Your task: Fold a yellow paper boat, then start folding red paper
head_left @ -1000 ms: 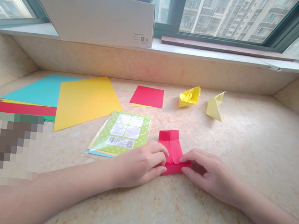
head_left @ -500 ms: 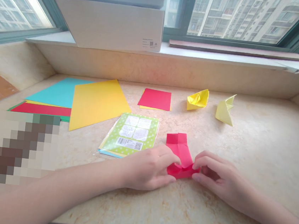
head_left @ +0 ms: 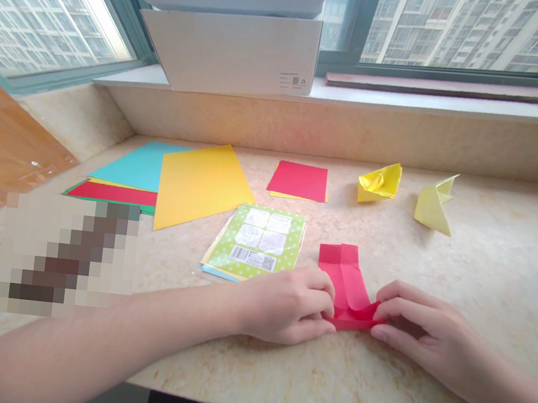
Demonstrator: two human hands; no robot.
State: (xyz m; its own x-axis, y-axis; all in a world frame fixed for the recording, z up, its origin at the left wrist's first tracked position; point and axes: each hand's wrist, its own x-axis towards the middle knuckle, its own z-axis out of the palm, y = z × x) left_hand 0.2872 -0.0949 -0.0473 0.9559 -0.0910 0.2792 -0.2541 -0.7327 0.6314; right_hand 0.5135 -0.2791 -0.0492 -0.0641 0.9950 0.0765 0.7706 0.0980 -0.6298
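Observation:
A piece of red origami paper (head_left: pixel 347 283), creased and partly folded, lies on the stone counter in front of me. Its far end is flat, while the near edge is folded up into a raised flap. My left hand (head_left: pixel 294 307) pinches the left end of that near fold, the fingertips partly hidden behind the knuckles. On the other end, my right hand (head_left: pixel 417 323) grips the right corner between thumb and fingers. Just left of the red paper is a green dotted pack of paper (head_left: pixel 255 238) in a clear sleeve, close to my left hand.
Large coloured sheets, with a yellow sheet (head_left: pixel 198 184) on top, lie at the left. Farther back are small red squares (head_left: pixel 299 181), a folded yellow paper boat (head_left: pixel 379 183) and a pale yellow folded piece (head_left: pixel 435 204). A white box (head_left: pixel 236 54) stands on the windowsill.
The whole view has shifted, so everything appears farther right. Both hands still hold the near fold, and the left fingers are curled in more over its end.

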